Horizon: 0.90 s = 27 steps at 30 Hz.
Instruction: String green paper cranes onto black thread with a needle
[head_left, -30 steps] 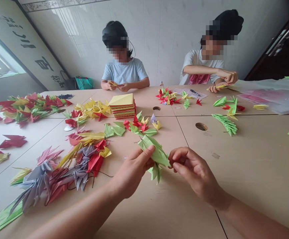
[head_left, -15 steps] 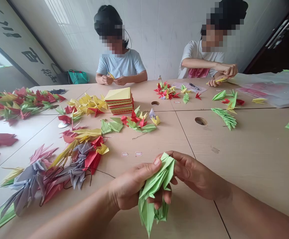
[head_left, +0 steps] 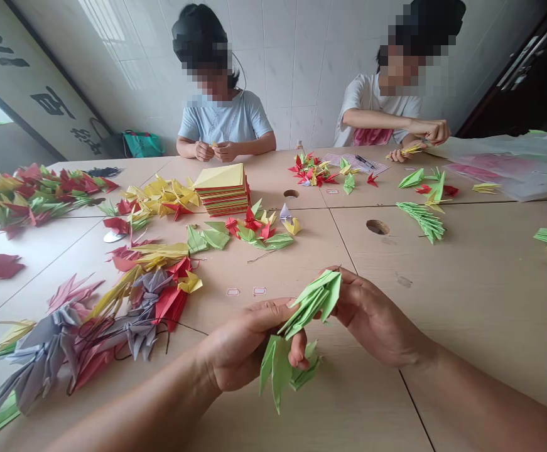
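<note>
Above the near middle of the table, my left hand (head_left: 249, 342) is closed around a bunch of green origami pieces (head_left: 313, 301), its thumb pressing on top. More pointed green folded paper (head_left: 277, 370) hangs below its curled fingers. My right hand (head_left: 372, 314) pinches the upper right end of the same bunch; its fingertips are partly hidden behind the paper. To the left of my hands lies a strung heap of origami cranes, with grey (head_left: 49, 342), red (head_left: 172, 301) and yellow (head_left: 117, 292) ones and a dark cord among them.
A stack of coloured paper squares (head_left: 221, 188) stands mid-table, near yellow cranes (head_left: 160, 198) and a mixed pile (head_left: 32, 191). Green folded pieces (head_left: 421, 220) lie to the right, by a cable hole (head_left: 377, 226). Two people sit opposite, each handling yellow paper. Plastic sheets (head_left: 513, 166) cover the far right.
The green bunch has moved up and slightly right and tilted, its upper part fanning toward my right hand. My right hand has shifted a little up and right with it.
</note>
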Tool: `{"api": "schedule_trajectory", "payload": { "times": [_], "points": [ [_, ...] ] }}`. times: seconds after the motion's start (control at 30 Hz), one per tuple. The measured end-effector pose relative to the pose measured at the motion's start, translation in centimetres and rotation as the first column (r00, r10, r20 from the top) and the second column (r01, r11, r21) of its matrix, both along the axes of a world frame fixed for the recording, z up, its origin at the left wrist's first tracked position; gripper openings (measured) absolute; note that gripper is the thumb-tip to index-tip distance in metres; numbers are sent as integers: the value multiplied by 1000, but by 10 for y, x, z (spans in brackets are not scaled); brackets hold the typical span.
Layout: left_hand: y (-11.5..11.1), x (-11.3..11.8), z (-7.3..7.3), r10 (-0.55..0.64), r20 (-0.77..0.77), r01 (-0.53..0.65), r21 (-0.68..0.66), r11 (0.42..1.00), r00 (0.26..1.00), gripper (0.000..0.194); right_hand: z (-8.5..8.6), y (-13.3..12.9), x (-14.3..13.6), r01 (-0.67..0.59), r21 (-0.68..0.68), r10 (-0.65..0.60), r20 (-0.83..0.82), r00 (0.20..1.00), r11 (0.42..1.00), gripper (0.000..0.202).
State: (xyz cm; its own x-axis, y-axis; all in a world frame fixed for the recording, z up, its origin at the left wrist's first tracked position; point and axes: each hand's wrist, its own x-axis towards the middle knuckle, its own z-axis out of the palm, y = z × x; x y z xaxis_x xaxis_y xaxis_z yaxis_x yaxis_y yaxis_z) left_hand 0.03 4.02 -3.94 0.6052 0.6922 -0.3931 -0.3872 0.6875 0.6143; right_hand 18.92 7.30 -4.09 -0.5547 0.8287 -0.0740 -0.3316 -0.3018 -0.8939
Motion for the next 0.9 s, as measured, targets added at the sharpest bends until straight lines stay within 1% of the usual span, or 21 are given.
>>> {"api": "schedule_trajectory", "payload": {
  "times": [0.07,0.13,0.23,0.3,0.4,0.63,0.73,0.9],
  "points": [
    [2,0,0,-6,35,6,-11,1000,999,20,-2,2,0,27,28,-26,-13,1000,999,17],
    [4,-1,1,-7,71,10,-45,999,997,18,-5,4,1,77,13,-77,-34,996,997,18],
    [6,-3,2,-16,101,28,-120,992,995,30,-10,8,3,144,-53,-148,-59,987,988,16],
    [8,-5,4,-15,129,33,-134,991,992,38,-12,10,4,165,-79,-170,-70,983,983,17],
    [9,-7,6,-2,160,20,-111,994,987,37,-12,13,6,186,-97,-191,-50,980,978,19],
    [9,-7,6,-10,158,25,-91,996,987,39,-11,13,7,149,-56,-150,-14,989,987,22],
    [8,-5,5,-11,114,18,-61,998,993,41,-10,11,5,131,-29,-131,13,991,991,21],
    [5,-5,4,-22,21,22,20,1000,1000,43,-4,5,3,63,36,-65,40,997,997,18]
  ]
}}
